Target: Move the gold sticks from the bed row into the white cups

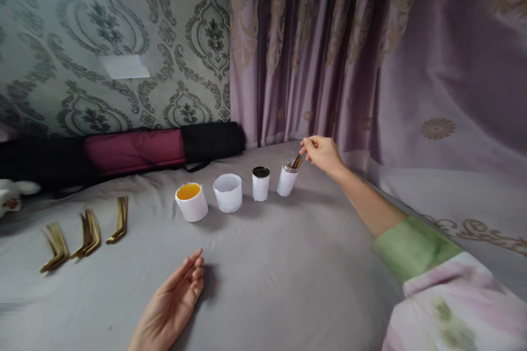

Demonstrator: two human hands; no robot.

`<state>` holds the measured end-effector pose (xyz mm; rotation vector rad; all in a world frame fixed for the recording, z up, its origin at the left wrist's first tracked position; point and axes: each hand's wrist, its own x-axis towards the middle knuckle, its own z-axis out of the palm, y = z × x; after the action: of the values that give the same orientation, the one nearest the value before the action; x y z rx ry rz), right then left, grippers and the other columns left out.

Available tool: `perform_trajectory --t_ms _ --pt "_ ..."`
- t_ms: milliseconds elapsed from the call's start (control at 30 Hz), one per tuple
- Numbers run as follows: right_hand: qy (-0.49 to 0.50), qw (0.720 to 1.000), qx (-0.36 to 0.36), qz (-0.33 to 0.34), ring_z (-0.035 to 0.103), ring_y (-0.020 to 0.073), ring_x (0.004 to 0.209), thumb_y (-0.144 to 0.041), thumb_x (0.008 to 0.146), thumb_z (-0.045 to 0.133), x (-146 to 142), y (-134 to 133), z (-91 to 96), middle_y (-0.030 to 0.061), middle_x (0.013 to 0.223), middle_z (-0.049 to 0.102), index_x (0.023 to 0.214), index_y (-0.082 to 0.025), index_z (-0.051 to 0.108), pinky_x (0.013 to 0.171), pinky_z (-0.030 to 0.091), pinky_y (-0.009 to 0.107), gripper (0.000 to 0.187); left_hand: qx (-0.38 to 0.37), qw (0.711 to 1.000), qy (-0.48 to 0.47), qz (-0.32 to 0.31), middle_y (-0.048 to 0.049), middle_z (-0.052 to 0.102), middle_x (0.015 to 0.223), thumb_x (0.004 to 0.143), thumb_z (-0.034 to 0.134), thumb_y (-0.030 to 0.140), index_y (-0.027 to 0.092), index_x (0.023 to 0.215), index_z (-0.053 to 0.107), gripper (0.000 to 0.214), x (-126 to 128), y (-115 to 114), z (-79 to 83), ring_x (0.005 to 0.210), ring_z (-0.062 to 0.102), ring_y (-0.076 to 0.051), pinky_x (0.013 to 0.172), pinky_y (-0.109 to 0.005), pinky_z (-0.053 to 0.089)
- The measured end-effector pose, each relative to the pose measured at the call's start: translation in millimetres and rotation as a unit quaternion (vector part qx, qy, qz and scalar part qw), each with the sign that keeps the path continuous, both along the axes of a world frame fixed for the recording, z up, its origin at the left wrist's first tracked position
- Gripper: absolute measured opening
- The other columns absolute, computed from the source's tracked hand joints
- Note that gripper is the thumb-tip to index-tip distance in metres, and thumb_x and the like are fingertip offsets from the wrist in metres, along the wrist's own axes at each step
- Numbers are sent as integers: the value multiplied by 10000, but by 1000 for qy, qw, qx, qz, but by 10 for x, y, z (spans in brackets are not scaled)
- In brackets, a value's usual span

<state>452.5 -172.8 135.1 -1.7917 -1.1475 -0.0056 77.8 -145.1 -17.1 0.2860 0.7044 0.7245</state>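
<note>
My right hand [323,154] is closed in a pinch on thin gold-coloured strips [297,161] that stand in the mouth of the rightmost white-wrapped container [287,182]. That container leans a little to the right. My left hand [175,304] lies palm up near the front, its fingers loosely curled and nothing in them. Left of the pinched strips stand a narrow white container with a dark inside [261,189], a wide white tub [228,197] and a white tub with a yellow-orange inside [193,207].
Three small bundles of bent gold strips, a left one [55,247], a middle one [87,235] and a right one [119,219], lie on the grey sheet [263,274]. A black and maroon roll-shaped bag [134,151] runs along the wall. Purple curtains [304,49] hang behind.
</note>
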Motion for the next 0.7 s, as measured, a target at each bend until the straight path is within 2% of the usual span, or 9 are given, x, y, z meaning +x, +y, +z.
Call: perform_trajectory --t_ms 333,700 --pt "2 998 -62 23 516 59 415 -293 782 436 -39 0 -93 64 715 668 795 -134 607 370 374 152 234 -8 1000 5 -1 -53 540 760 771 420 45 100 1032 518 284 6 -7 34 576 516 -77 485 -198 462" --pt "2 994 -108 22 464 48 343 -277 752 458 -100 10 -136 41 731 674 732 -154 615 343 372 166 200 9 1000 -5 -11 -61 535 788 780 435 57 93 1023 520 259 -16 -4 -18 603 515 -79 508 -204 469"
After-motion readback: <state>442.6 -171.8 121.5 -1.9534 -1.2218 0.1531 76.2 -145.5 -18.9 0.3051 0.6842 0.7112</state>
